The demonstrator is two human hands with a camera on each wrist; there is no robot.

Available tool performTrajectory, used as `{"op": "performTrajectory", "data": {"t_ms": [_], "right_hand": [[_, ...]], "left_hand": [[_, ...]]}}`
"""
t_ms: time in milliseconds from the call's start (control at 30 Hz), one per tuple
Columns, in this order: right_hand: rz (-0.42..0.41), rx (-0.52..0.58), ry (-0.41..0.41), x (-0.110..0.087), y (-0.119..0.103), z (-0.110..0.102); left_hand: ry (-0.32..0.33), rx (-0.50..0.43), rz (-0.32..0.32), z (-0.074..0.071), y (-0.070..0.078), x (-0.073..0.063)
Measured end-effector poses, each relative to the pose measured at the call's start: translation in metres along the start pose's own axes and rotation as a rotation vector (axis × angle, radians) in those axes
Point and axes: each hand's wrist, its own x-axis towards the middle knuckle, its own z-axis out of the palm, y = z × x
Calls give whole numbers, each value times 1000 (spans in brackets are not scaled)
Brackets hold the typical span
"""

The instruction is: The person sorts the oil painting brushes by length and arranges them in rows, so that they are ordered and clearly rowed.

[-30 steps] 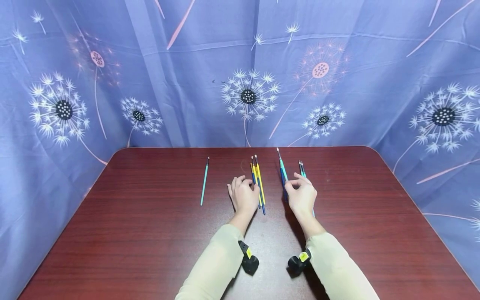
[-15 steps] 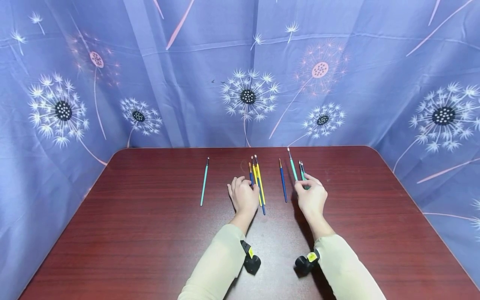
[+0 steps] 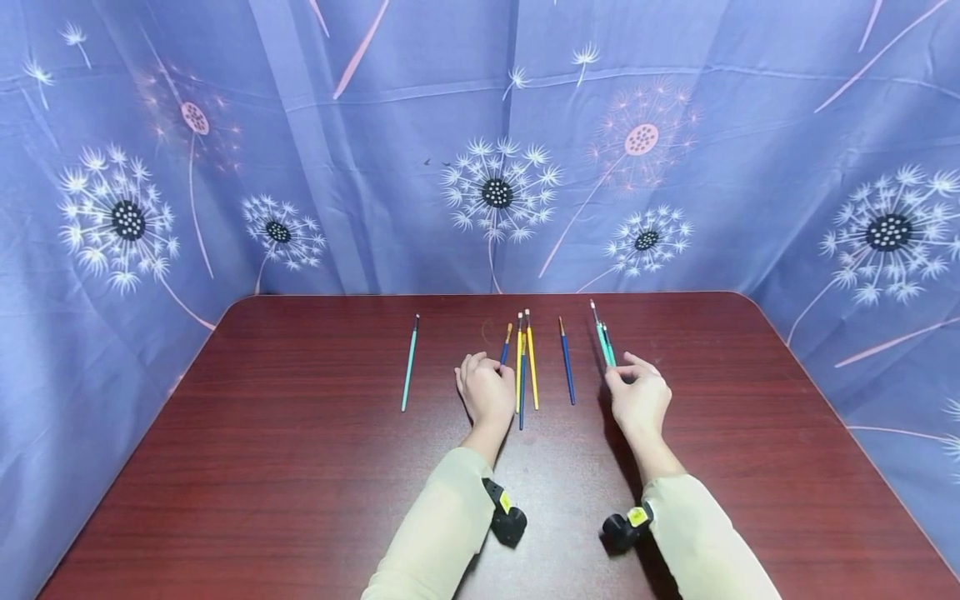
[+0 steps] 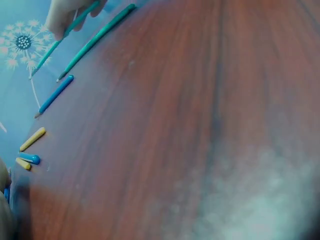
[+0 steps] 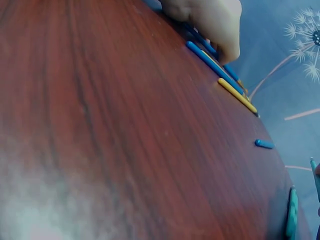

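My right hand pinches a teal paintbrush, its bristle end pointing at the far edge. It is held close beside other teal paintbrushes, partly overlapping them in the head view. My left hand rests low at the table's middle and pinches a blue paintbrush between thumb and finger; the handle's lower part is hidden. Just right of that hand lie two yellow paintbrushes and another blue paintbrush. A separate blue paintbrush lies between the two hands.
One teal paintbrush lies alone to the left on the brown wood-grain table. A blue dandelion-print cloth hangs behind the table's far edge. Each sleeve carries a black wrist camera.
My right hand has moved right with the teal paintbrush, from beside the lone blue one to the other teal ones. Near my left hand, the yellow and blue paintbrushes have shifted and spread slightly.
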Motion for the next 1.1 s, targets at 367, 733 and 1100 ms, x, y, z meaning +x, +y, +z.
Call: {"op": "performTrajectory", "data": {"t_ms": [367,733,1100], "right_hand": [[32,-21,-30,1,8,-7],[42,-63,-42,2,19,-11],[50,-88,-52,3,27,-16]], "left_hand": [[-16,-58,-49,-5,3,1],[-22,-100,-62,-6,13,0],[-59,-98,-63,2,23,-4]]}}
